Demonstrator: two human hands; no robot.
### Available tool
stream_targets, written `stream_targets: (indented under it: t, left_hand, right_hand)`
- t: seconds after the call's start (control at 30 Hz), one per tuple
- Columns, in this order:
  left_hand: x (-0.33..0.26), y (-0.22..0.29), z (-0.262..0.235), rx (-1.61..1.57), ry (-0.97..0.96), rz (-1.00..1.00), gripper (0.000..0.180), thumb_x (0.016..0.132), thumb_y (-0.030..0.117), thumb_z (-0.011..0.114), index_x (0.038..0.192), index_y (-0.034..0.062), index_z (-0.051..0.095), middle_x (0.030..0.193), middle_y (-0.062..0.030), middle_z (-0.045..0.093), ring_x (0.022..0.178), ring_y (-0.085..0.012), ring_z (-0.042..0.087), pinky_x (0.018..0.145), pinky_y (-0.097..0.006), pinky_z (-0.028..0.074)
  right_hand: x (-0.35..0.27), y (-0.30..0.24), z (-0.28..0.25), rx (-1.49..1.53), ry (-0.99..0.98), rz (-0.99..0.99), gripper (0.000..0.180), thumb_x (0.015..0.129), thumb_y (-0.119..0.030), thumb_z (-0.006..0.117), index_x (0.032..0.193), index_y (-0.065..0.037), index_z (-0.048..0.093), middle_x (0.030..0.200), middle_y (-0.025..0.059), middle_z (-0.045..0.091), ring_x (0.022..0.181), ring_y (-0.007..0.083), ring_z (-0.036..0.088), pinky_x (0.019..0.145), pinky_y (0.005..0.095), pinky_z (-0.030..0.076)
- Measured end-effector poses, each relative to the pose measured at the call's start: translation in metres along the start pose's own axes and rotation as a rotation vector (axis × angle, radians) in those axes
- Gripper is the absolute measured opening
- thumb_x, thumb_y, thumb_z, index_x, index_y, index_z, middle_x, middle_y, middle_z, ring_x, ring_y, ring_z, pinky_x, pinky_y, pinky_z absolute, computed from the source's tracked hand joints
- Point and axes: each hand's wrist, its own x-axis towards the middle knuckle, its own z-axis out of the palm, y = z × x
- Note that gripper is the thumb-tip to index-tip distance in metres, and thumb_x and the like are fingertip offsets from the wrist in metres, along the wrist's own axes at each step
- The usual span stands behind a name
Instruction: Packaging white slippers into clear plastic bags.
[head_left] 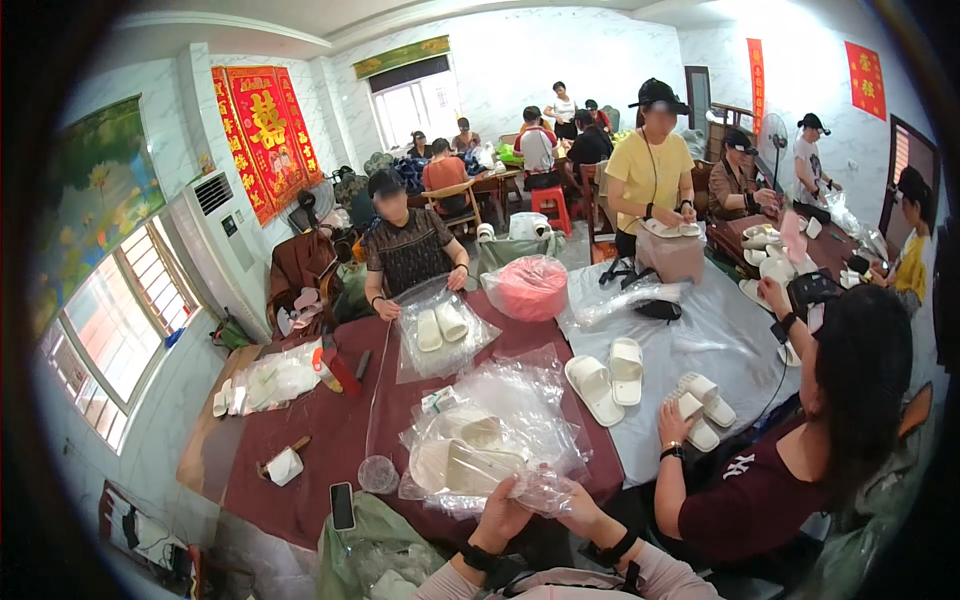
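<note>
At the front edge of the maroon table (330,440), my left hand (503,514) and my right hand (578,510) are close together. Both are closed on a crumpled clear plastic bag (541,491), though the plastic partly hides the fingertips. Just beyond them lies a heap of clear bags (520,395). Cream slippers (462,450) lie in or under that plastic; I cannot tell which. A dark band circles each of my wrists.
Left of the heap are a clear round container (378,474), a phone (342,506) and a tape dispenser (284,465). Across the table a person handles bagged slippers (440,327) near a pink bundle (527,287). At right, a co-worker's hand (676,424) touches cream slippers (706,398).
</note>
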Motion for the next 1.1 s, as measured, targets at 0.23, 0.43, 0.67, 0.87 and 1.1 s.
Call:
stream_targets:
  t: [0.23,0.43,0.67,0.87,1.1]
  left_hand:
    - [-0.039,-0.037,-0.011,0.097,0.124,0.122,0.043,0.085,0.02,0.047,0.117,-0.0077,0.043,0.116,-0.018,0.051,0.107,-0.0267,0.05,0.095,-0.038,0.037]
    - [-0.063,-0.053,-0.016,0.153,0.252,0.23,0.033,0.083,0.011,0.048,0.113,-0.0049,0.046,0.109,-0.0163,0.055,0.099,-0.0257,0.055,0.088,-0.037,0.043]
    - [-0.063,-0.062,-0.068,0.76,0.237,0.46,0.033,0.078,-0.005,0.052,0.11,-0.0007,0.047,0.104,-0.0104,0.055,0.094,-0.0205,0.056,0.082,-0.032,0.046]
    - [-0.082,-0.044,-0.013,0.885,0.348,0.189,0.052,0.08,0.024,0.057,0.123,0.0014,0.041,0.108,-0.0087,0.053,0.098,-0.0165,0.049,0.08,-0.03,0.044]
    - [-0.137,-0.023,-0.035,0.672,0.428,0.054,0.038,0.084,0.019,0.052,0.117,0.0016,0.046,0.097,-0.0066,0.057,0.08,-0.0126,0.056,0.066,-0.026,0.047]
  right_hand:
    - [-0.047,0.025,-0.005,0.111,-0.096,0.02,0.057,0.082,-0.007,0.058,0.131,-0.002,0.03,0.128,0.0079,0.042,0.112,0.017,0.046,0.094,0.0299,0.036]
    - [-0.064,0.051,-0.002,-0.179,-0.045,0.062,0.05,0.081,-0.006,0.058,0.126,-0.002,0.036,0.123,0.0062,0.046,0.11,0.0126,0.046,0.093,0.0268,0.037]
    - [-0.061,0.062,0.007,-0.088,0.293,0.011,0.029,0.081,-0.007,0.056,0.11,-0.007,0.051,0.113,0.0116,0.05,0.101,0.0203,0.053,0.087,0.0312,0.044]
    - [-0.055,0.071,0.014,0.118,0.113,0.403,0.046,0.088,-0.039,0.044,0.12,-0.006,0.045,0.113,0.0102,0.054,0.101,0.024,0.053,0.093,0.0416,0.038]
    - [-0.032,0.112,0.017,0.128,0.092,0.508,0.039,0.086,-0.032,0.049,0.111,-0.002,0.048,0.103,0.011,0.058,0.09,0.0228,0.057,0.083,0.037,0.045]
